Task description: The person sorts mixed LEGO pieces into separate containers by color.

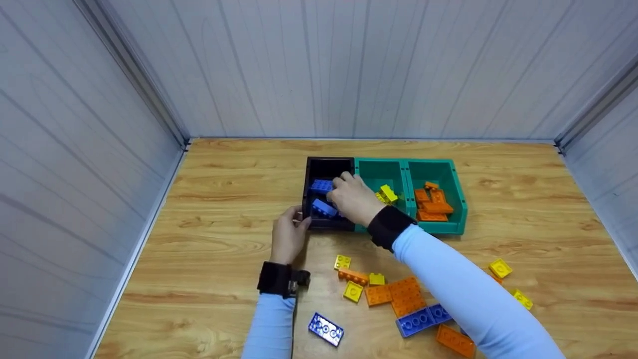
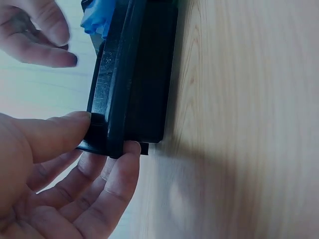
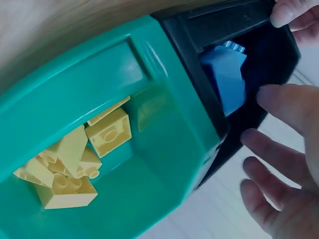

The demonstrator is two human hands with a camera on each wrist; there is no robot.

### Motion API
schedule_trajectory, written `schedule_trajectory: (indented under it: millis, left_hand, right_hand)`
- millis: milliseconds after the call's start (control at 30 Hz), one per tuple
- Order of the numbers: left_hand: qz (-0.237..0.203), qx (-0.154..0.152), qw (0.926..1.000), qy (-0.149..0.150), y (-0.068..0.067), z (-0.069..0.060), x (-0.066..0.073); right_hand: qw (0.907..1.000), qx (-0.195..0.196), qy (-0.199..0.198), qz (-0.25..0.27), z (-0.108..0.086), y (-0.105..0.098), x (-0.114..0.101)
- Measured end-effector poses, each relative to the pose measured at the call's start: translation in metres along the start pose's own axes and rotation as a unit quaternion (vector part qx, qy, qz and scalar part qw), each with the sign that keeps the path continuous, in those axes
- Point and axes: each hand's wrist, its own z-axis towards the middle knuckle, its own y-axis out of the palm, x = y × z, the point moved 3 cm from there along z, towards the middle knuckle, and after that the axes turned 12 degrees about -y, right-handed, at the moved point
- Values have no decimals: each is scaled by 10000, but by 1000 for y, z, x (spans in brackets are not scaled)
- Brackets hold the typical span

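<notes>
My left hand (image 1: 289, 237) grips the front left corner of the black bin (image 1: 331, 224), thumb on one side of the rim and fingers on the other in the left wrist view. Over that bin's right side is my right hand (image 1: 356, 199). Its fingers are loosely bent and apart in the right wrist view, with nothing between them. Blue bricks (image 1: 324, 208) lie inside the black bin, partly hidden by the right hand. The adjoining green bin (image 3: 164, 134) contains several yellow bricks (image 3: 109, 132).
A second green bin (image 1: 461, 209) at the right holds orange bricks (image 1: 433, 207). In front, loose yellow, orange and blue bricks are scattered on the wooden table (image 1: 224, 199), including a blue brick (image 1: 326, 329) near the left forearm. The right sleeve (image 1: 463, 284) covers part of them. Pale walls (image 1: 329, 70) enclose the table.
</notes>
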Motion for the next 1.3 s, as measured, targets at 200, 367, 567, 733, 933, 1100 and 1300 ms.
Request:
schedule_trajectory:
  millis: [200, 367, 567, 733, 933, 1100, 1300]
  left_hand:
    - [-17, 47, 10000, 80, 0, 0, 1]
    - [-75, -13, 9999, 100, -1, 0, 1]
    - [-95, -4, 9999, 122, -3, 0, 1]
    - [-54, 4, 10000, 43, -3, -1, 0]
    - [-19, 61, 9999, 78, -1, 0, 0]
    - [-26, 43, 10000, 65, 0, 0, -1]
    - [-3, -19, 10000, 7, 2, -1, 1]
  right_hand:
    - [9972, 608, -353, 265, -22, -10, -23]
    - [9898, 401, -769, 1132, -50, -7, -73]
    - [9775, -173, -1531, 1442, -73, 14, -139]
    - [9764, -291, -1675, 1333, -89, 28, -166]
    - [9848, -186, -1379, 1036, -100, 40, -178]
    - [9836, -313, -1244, 1265, -105, 47, -182]
    - [9835, -268, -1132, 1383, -109, 45, -176]
